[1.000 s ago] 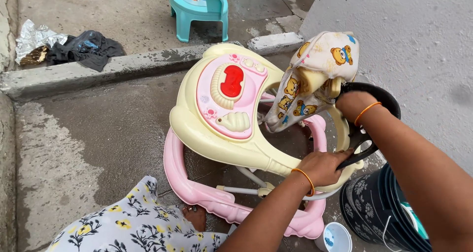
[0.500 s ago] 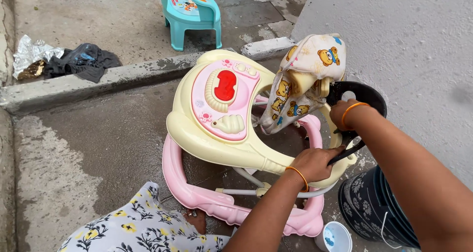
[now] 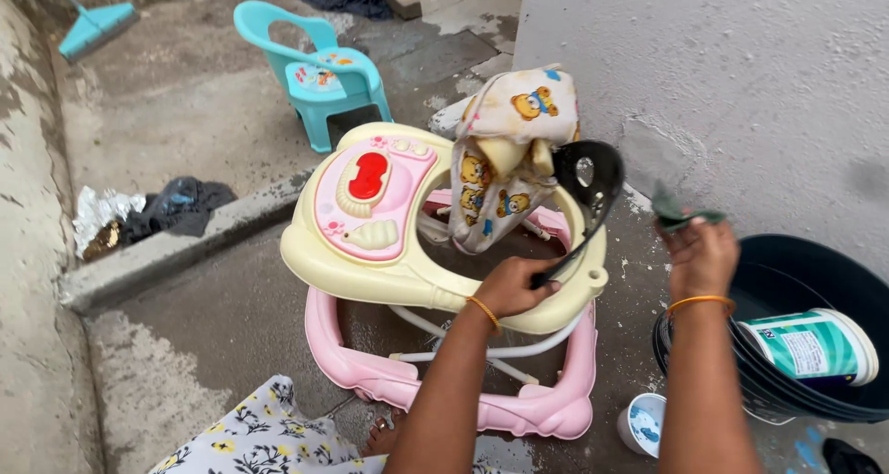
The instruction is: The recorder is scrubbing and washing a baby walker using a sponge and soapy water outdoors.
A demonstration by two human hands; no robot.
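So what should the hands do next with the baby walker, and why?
Probably bring the right hand with its dark green scrub pad down onto the black scoop that the left hand holds by the handle over the cream walker tray. The pad is lifted off to the side, touching nothing, and the scoop is held up facing it.

Turquoise child's chair [image 3: 319,81]; turquoise broom head [image 3: 97,27]; crumpled foil [image 3: 102,217] beside dark cloth [image 3: 185,204] on concrete ledge [image 3: 176,247]; small white cup [image 3: 641,423].

The baby walker [image 3: 407,280] is smooth, glossy plastic with a soft printed cloth seat [image 3: 505,150], standing on rough wet concrete floor [image 3: 185,326] beside a matt, grainy plastered wall [image 3: 741,76].
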